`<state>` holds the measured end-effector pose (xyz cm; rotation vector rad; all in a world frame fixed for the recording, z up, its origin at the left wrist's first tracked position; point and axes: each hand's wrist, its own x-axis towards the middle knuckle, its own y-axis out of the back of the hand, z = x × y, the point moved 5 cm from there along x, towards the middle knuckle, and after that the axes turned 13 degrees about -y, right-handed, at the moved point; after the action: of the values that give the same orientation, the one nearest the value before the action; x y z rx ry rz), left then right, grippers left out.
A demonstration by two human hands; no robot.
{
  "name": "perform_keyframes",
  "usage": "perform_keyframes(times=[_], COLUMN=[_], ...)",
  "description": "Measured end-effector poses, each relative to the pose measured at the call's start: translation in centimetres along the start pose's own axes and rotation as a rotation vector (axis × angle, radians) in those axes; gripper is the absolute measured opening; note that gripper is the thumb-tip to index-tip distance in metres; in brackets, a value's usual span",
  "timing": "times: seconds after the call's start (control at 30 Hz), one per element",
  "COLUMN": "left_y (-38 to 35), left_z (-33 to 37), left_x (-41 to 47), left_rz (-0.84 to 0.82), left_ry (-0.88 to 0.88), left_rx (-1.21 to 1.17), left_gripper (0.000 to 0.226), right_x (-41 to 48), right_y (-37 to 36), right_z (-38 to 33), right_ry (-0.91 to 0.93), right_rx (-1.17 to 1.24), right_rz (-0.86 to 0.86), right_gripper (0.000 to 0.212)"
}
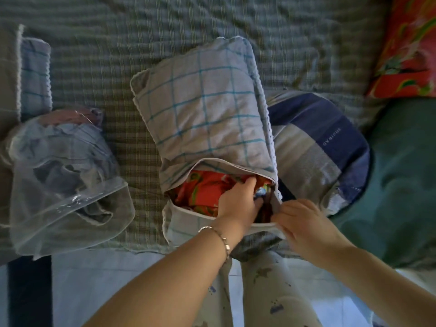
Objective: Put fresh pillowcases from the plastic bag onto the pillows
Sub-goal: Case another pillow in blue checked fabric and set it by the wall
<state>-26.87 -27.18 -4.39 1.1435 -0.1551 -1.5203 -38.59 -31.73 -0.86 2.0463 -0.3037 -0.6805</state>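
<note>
Handles soft and limp; best taken at open hem of pillowcase (205, 109), pinched there by right hand (304, 223). Seemingly gripped inside, at corner of pillow (203, 192), by curled left hand (238, 201)

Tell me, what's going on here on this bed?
A person is putting a checked pillowcase onto a red floral pillow, which is mostly inside, showing only at the open end. The left hand reaches into that opening and grips the pillow, while the right hand pinches the pillowcase's edge. A plastic bag holding more fabric lies on the bed to the left, and a striped pillow lies to the right.
</note>
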Motion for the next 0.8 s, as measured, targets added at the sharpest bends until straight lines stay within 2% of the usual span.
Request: perform_keyframes(times=[0.07,0.1,0.17,0.2,0.27,0.37,0.47,0.5,0.53,0.57,0.63,0.7,0.73,0.8], left_y=[0.3,0.0,-1.8,-2.9,-4.2,-4.0,-1.7,-1.0,-0.8,-0.7,-2.0,-4.4,-5.4,-6.0], left_z=[1.2,2.7,5.1,5.5,5.3,4.9,1.6,0.6,-0.1,0.0,2.0,3.9,4.2,3.2], left_x=[-1.4,-2.6,-5.1,-5.5,-4.4,-3.6,-3.3,-3.1,-2.8,-2.3,-1.1,-0.5,-0.1,-0.1], left_rz=[-0.056,-0.163,-0.388,-0.452,-0.375,-0.075,0.279,0.356,0.361,0.280,-0.047,-0.355,-0.488,-0.647], left_ry=[-0.184,-0.360,-0.680,-0.719,-0.658,-0.614,-0.320,-0.193,-0.127,-0.128,-0.264,-0.347,-0.325,-0.176], left_rx=[-0.191,-0.162,0.075,0.178,0.212,-0.083,-0.449,-0.501,-0.493,-0.445,-0.277,-0.168,-0.124,-0.136], left_gripper=[0.029,0.027,0.025,0.024,0.021,0.015,0.020,0.025,0.027,0.026,0.017,0.020,0.025,0.042], right_x=[-0.2,-0.4,-0.7,-1.0,-1.5,-1.1,-1.1,-1.3,-1.5,-1.5,-1.2,-1.0,-1.0,-1.1], right_y=[0.0,-0.1,-0.7,-1.1,-1.9,-1.1,0.0,0.2,0.3,0.3,0.6,1.0,1.1,1.1], right_z=[1.8,2.6,3.0,2.7,2.2,2.9,3.5,3.3,2.8,2.2,0.8,-0.2,-0.3,0.1], right_ry=[-0.049,-0.064,-0.043,-0.019,0.024,0.016,0.043,0.071,0.084,0.101,0.124,0.161,0.173,0.168], right_rx=[-0.006,-0.003,-0.010,-0.023,-0.012,0.032,0.083,0.101,0.137,0.188,0.250,0.249,0.238,0.203], right_rz=[-0.002,-0.022,-0.085,-0.124,-0.191,-0.168,-0.144,-0.151,-0.160,-0.156,-0.141,-0.119,-0.114,-0.114], right_gripper=[0.023,0.016,0.010,0.011,0.012,0.024,0.023,0.021,0.019,0.017,0.015,0.014,0.014,0.016])
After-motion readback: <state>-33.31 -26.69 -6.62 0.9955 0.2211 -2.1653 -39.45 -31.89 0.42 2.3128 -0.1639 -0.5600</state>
